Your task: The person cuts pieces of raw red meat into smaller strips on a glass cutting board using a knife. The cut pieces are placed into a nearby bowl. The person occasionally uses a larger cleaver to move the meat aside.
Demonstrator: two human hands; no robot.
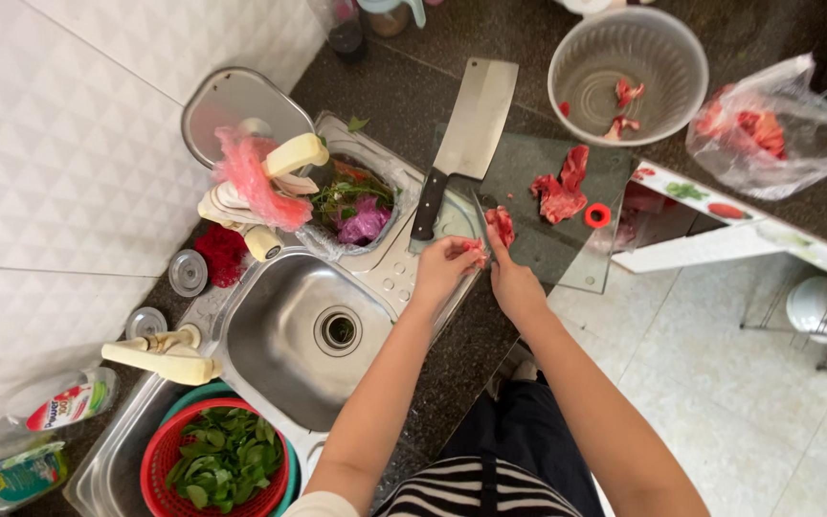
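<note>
Your left hand (pixel 444 263) pinches a small meat piece (pixel 476 251) in its fingers, your right hand (pixel 512 284) grips a thin knife (pixel 482 213) against it, at the glass cutting board's (pixel 567 254) near edge on the dark worktop (pixel 452 354), beside the cleaver (pixel 466 134).

Bright, even daylight, source probably window off-frame right. Soft shadows only. Glare on round steel sink basin (pixel 308 335) and broad steel cleaver blade (pixel 476 115). Wide-angle bending at edges; focus sharp.

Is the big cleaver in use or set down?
Set down. The cleaver lies flat across the glass cutting board, no hand on it; both hands work a piece of raw meat nearer the person.
</note>
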